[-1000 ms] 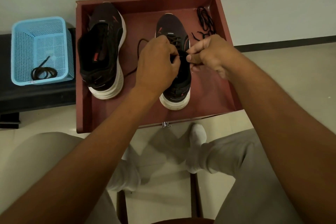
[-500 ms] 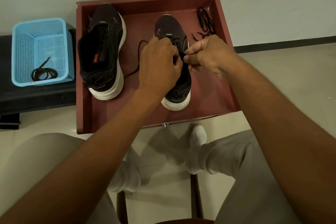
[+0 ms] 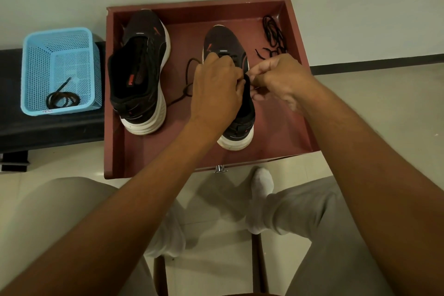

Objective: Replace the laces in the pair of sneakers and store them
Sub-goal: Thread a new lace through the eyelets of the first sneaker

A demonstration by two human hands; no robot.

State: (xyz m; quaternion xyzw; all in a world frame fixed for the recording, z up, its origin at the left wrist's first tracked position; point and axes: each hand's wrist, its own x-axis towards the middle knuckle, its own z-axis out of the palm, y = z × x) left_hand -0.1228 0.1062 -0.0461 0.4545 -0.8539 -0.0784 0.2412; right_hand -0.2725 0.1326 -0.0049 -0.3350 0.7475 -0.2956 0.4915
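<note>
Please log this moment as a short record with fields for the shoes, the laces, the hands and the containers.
surface: red tray
right sneaker: both hands at its eyelets
left sneaker: tilted on its side, no lace seen
left hand: curled over the lacing
right hand: pinching the lace
loose lace: tray's far right corner
blue basket: holds a coiled lace

two sneakers [image 3: 140, 72] [image 3: 225, 45] stand side by side in a tray [image 3: 115, 151], spare laces [image 3: 274, 33] in its far right corner, basket [image 3: 36, 60] to its left
</note>
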